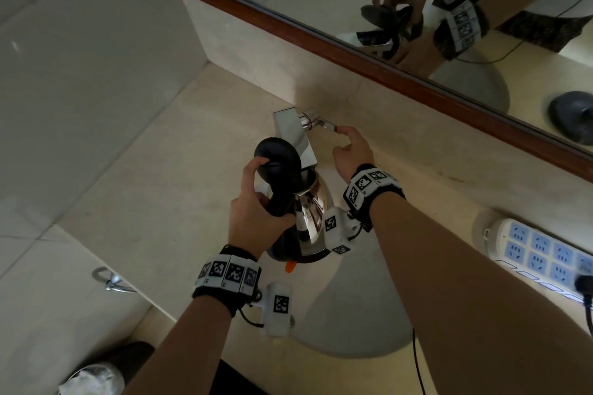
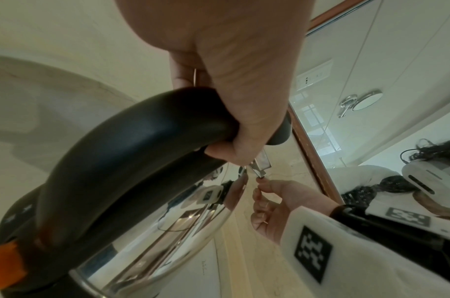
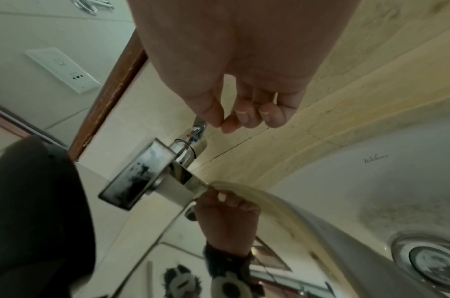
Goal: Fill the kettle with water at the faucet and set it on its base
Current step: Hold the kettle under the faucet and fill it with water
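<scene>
We see the left hand (image 1: pixel 256 221) wrapped around the black handle of the steel kettle (image 1: pixel 309 228), held over the sink (image 1: pixel 362 324) with its lid (image 1: pixel 277 157) flipped up and its mouth under the faucet (image 1: pixel 295 135) spout. Whether any water is inside, we cannot tell. The right hand (image 1: pixel 351 154) pinches the faucet's small lever (image 3: pixel 199 126) with thumb and forefinger. A power strip (image 1: pixel 542 253) lies on the desk (image 1: pixel 160 170).

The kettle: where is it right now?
In the head view the kettle is held by its black handle in the left hand, over the sink, its open mouth right under the faucet spout.
</scene>
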The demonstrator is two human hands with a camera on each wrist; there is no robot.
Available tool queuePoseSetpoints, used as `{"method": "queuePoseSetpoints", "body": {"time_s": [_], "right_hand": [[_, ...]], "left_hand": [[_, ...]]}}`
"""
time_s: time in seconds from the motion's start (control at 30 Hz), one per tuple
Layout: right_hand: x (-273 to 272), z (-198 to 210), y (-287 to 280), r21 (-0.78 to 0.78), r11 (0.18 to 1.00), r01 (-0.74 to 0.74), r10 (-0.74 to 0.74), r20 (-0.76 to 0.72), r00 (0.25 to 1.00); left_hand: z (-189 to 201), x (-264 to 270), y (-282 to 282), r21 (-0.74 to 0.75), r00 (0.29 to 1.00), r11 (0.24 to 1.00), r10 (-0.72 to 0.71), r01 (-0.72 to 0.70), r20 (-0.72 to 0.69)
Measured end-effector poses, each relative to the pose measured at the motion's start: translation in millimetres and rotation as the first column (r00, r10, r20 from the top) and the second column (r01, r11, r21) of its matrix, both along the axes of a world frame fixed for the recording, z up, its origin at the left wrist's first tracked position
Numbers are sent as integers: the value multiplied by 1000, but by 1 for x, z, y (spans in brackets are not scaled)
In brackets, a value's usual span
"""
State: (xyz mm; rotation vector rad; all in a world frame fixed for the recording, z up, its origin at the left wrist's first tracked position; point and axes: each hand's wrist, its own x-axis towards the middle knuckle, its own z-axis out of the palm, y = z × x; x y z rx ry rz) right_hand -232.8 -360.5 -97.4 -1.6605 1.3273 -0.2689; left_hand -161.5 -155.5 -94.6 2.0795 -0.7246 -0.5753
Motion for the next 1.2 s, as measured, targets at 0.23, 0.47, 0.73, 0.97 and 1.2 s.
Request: {"method": "queuePoseSetpoints", "body": {"time_s": [0.23, 0.47, 0.73, 0.97, 1.2], "right_hand": [[0, -2, 6, 25, 1000, -18, 18, -4, 1000], [2, -2, 10, 49, 999, -21, 21, -2, 1000], [12, 2, 15, 14, 1000, 2, -2, 15, 1000], [8, 5, 15, 12, 1000, 2, -2, 21, 1000], [3, 6, 14, 19, 1000, -18, 17, 37, 999]], "left_hand": [[-1, 0, 0, 19, 1000, 1000, -11, 11, 1], [-1, -2, 0, 1, 1000, 1000, -8, 8, 26], [3, -2, 1, 8, 1000, 1000, 12, -12, 15], [3, -4, 0, 12, 1000, 1000, 16, -16, 4], [3, -6, 0, 14, 1000, 1000, 14, -14, -1]]}}
